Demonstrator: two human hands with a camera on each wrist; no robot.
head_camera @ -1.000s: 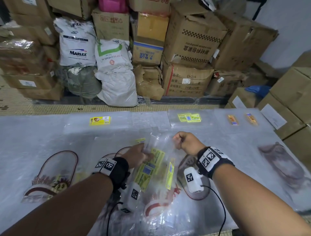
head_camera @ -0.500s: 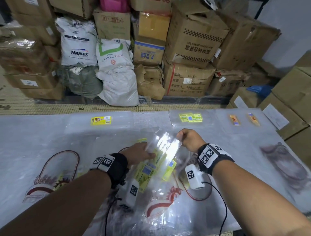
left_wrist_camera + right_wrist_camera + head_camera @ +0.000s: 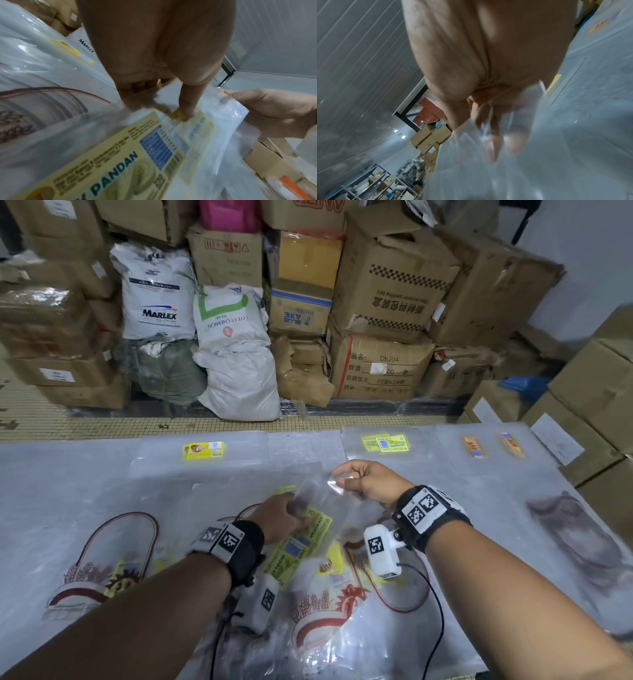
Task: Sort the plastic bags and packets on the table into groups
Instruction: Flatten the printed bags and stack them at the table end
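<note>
Stacked cartons (image 3: 394, 285) and white sacks (image 3: 236, 354) line the far wall; before them, a plastic-covered surface (image 3: 68, 491).

Item in hand: one clear plastic bag (image 3: 329, 501), top corner pinched in the curled fingers of the right hand (image 3: 370, 481) and raised off the pile. The wrist view shows film draped over those fingers (image 3: 513, 143).

Beneath it: green-yellow "Pandan" packets (image 3: 298, 546), overlapping, held flat by the left hand (image 3: 281, 517), whose thumb (image 3: 187, 102) presses on a label and whose other fingers spread on the film.

Already laid out along the far edge: a yellow-labelled packet (image 3: 203, 450), a pair of Pandan-type labels (image 3: 385, 443), two orange-labelled packets (image 3: 474, 446), well apart from one another.

Handling note, as judgement: film clings, so the left hand should press firmly while the right peels slowly, one layer only. The lifted bag likely belongs with the matching group at the far edge; its label should be checked first, as glare hides it.
</note>
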